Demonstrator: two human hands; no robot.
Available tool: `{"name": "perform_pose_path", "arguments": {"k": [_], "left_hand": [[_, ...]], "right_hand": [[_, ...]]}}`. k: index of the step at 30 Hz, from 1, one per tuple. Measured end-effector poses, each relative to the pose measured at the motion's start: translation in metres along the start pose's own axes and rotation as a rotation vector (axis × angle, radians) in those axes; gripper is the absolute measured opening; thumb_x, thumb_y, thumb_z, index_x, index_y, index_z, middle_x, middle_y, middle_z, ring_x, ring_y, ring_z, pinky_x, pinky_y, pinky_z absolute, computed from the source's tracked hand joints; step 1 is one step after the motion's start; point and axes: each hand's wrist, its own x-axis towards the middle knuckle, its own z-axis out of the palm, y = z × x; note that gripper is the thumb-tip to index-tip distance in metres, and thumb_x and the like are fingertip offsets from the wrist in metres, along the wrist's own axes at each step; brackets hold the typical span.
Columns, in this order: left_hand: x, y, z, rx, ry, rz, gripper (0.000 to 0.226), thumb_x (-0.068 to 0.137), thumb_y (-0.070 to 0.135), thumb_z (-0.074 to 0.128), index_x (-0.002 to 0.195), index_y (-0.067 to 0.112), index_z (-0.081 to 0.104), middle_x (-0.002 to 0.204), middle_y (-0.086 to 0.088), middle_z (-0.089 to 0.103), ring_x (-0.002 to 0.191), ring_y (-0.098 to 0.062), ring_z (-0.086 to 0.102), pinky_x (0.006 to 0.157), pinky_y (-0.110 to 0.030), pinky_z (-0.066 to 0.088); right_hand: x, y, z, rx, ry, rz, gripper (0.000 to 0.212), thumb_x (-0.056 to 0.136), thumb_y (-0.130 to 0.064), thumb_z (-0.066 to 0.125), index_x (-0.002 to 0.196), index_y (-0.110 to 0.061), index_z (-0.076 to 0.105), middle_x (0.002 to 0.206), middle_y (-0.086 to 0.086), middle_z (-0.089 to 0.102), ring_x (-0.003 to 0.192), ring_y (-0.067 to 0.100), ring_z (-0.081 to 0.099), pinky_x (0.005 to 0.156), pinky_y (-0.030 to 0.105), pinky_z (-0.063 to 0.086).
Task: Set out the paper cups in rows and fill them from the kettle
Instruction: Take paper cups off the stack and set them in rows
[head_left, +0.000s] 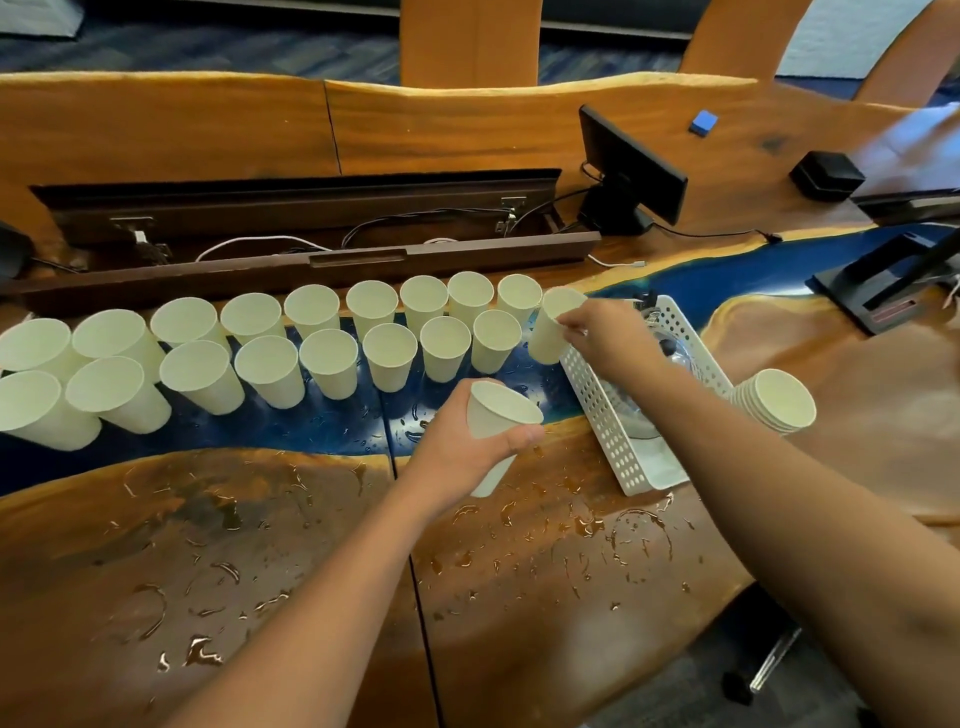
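Setting out is the step in hand, as we judge it: two rows of empty paper cups (332, 343) already run along the blue resin strip of the bench (260, 545), and none looks filled yet. Our right hand (605, 332) pinches the rim of the end cup (551, 332) at the right end of the back row, fingers curled on it as it sits or nearly sits on the bench; we cannot tell whether its base is touching. Our left hand (467, 447) has its grip wrapped round a spare cup (498, 421), held tilted above the bench just in front of the front row. The next move, we think, calls for letting go of the end cup upright and placing the spare cup at the right end of the front row, beside its last cup, without knocking the neighbours. More cups wait as a nested stack (774, 402) lying to the right of a white perforated basket (613, 421), in which something clear and rounded, perhaps the kettle, lies partly hidden behind our right arm. Underfoot for the cups, the wooden bench is wet with scattered droplets and rings, so bases may slide. Behind the rows a cable trough (311, 223) stands open, and a small monitor (631, 166) sits to its right; blue carpet shows beyond.
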Motion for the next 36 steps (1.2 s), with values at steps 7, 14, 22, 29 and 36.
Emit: {"name": "perform_pose_path", "arguments": {"k": [7, 14, 22, 29, 36], "left_hand": [[-0.003, -0.005, 0.006, 0.056, -0.025, -0.019, 0.061, 0.075, 0.054, 0.079, 0.122, 0.042, 0.042, 0.112, 0.021, 0.05, 0.104, -0.004, 0.05, 0.075, -0.02, 0.044], [0.001, -0.001, 0.003, 0.067, -0.021, -0.028, 0.061, 0.076, 0.051, 0.078, 0.123, 0.043, 0.04, 0.114, 0.02, 0.049, 0.106, -0.004, 0.048, 0.073, -0.016, 0.04], [-0.002, -0.005, 0.005, 0.106, -0.024, -0.034, 0.062, 0.076, 0.053, 0.078, 0.123, 0.045, 0.039, 0.116, 0.017, 0.049, 0.107, -0.005, 0.049, 0.073, -0.015, 0.041], [-0.005, -0.008, -0.007, 0.043, 0.087, -0.009, 0.067, 0.073, 0.057, 0.079, 0.122, 0.045, 0.036, 0.114, 0.022, 0.048, 0.108, 0.001, 0.048, 0.077, -0.017, 0.042], [-0.034, -0.038, -0.057, 0.026, 0.239, 0.01, 0.079, 0.065, 0.071, 0.065, 0.128, 0.052, 0.02, 0.135, 0.008, 0.035, 0.131, -0.015, 0.036, 0.109, -0.044, 0.041]], "right_hand": [[0.005, 0.017, 0.058, -0.01, -0.034, 0.038, 0.025, 0.096, -0.022, 0.058, 0.116, -0.023, 0.073, 0.112, 0.009, 0.072, 0.097, 0.029, 0.066, 0.081, 0.038, 0.055], [0.02, 0.021, 0.072, 0.027, -0.033, 0.05, 0.025, 0.097, -0.021, 0.058, 0.118, -0.021, 0.072, 0.113, 0.009, 0.071, 0.098, 0.029, 0.065, 0.086, 0.039, 0.054], [0.026, 0.028, 0.076, 0.137, 0.006, 0.039, 0.034, 0.092, -0.02, 0.068, 0.126, -0.02, 0.067, 0.126, 0.006, 0.066, 0.113, 0.027, 0.061, 0.097, 0.038, 0.047], [-0.025, -0.018, 0.035, 0.475, 0.261, -0.067, 0.03, 0.095, -0.023, 0.064, 0.125, -0.021, 0.066, 0.124, -0.005, 0.067, 0.111, 0.01, 0.059, 0.094, 0.023, 0.045], [-0.087, -0.103, 0.024, 0.728, -0.343, -0.325, 0.055, 0.09, -0.018, 0.07, 0.139, -0.033, 0.051, 0.12, -0.022, 0.063, 0.107, -0.009, 0.059, 0.087, 0.008, 0.048]]}}
